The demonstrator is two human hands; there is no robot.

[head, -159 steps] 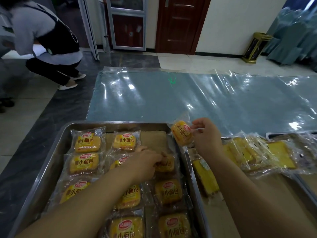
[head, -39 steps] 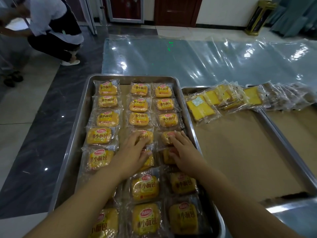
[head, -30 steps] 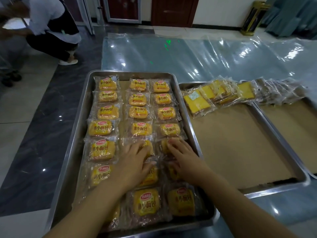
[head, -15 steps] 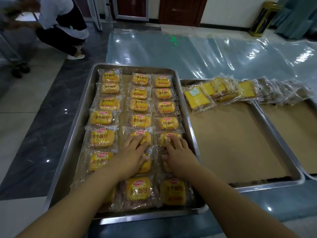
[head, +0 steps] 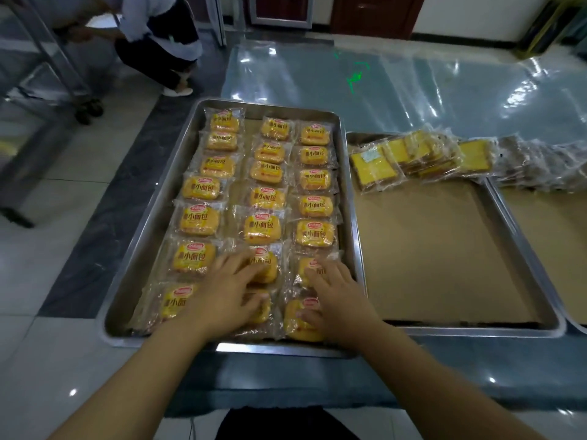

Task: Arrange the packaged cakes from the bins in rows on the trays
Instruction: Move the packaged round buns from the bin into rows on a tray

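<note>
A: On the steel tray, near end: small packaged cakes lie in three rows running away from the camera, yellow buns in clear wrappers with red logos. Left row sits a bit apart from the other two; brown paper liner shows in the gap.

B: Hands?

A: Left hand is flat, palm down, fingers spread, over the middle row's last two cakes by the tray's near rim. Not gripping, just pressing on the wrappers. Right hand is the same over the right row's last two: fingers loosely splayed, thumb on the nearest cake. Nothing lifted by either.

B: Beside that tray?

A: Second tray touching its right rim, paper-lined, mostly bare. Only a fanned pile of flat yellow cake slices in wrappers along its far edge, spilling toward a third tray further right.

B: Under it?

A: Clear plastic sheeting over a blue surface. Beyond the tray's far-left corner, a crouching person on the tiled floor.
</note>
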